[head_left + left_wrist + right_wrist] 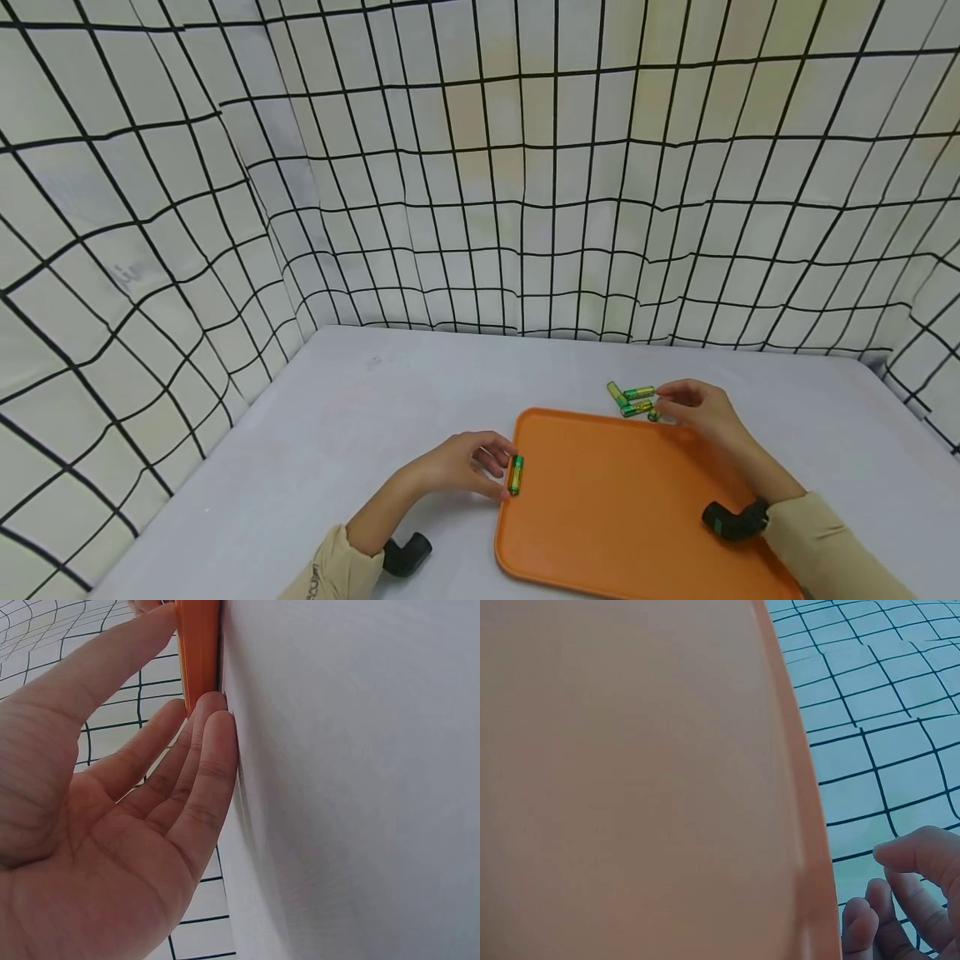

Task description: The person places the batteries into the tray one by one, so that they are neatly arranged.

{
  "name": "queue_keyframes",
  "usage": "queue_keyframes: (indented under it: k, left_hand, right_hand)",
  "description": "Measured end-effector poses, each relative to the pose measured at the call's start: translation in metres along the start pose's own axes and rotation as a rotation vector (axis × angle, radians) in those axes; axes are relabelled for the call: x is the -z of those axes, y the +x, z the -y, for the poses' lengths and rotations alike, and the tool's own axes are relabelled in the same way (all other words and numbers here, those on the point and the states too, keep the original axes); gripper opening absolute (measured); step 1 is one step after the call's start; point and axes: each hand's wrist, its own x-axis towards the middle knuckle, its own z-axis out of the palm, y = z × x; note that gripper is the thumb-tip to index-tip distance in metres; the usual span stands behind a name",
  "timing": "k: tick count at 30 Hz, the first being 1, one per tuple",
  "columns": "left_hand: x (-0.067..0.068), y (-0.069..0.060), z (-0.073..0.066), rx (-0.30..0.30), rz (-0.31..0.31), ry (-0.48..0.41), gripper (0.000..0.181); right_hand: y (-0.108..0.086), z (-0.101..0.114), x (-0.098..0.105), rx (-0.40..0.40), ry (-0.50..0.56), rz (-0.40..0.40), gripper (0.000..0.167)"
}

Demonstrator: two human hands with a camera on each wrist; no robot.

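Observation:
My left hand (471, 465) is at the left rim of an orange tray (622, 492), thumb and fingertips spread apart. A green-and-yellow battery (516, 475) lies just inside that rim, between thumb and forefinger. In the left wrist view, the left hand's fingertips (217, 727) touch the tray's outer wall (201, 660); the battery is hidden there. Beyond the tray's far edge, my right hand (701, 406) reaches to a group of batteries (637, 408), its thumb and forefinger parted. One battery (653, 415) shows only its end beneath the thumb. The right wrist view shows loosely bent fingers (922, 851) and no battery.
The tray rests on a white-covered table (337, 417). White walls with a black grid netting (555, 200) stand behind and at both sides. A black wrist device (407, 554) sits by the left sleeve, and another (735, 522) hangs over the tray by the right sleeve.

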Motion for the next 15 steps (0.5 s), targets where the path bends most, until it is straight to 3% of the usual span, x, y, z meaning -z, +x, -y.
queue_keyframes:
  k: [6,15]
  left_hand:
    - [-0.0008,0.0004,0.0004,-0.001,0.000,-0.003,0.048]
    - [0.0003,-0.0009,-0.0010,0.000,0.004,-0.008,0.049]
  right_hand:
    - [0.0014,-0.0048,-0.0006,-0.003,0.004,-0.003,0.039]
    - [0.0048,-0.0067,-0.0005,-0.009,-0.085,0.007,0.044]
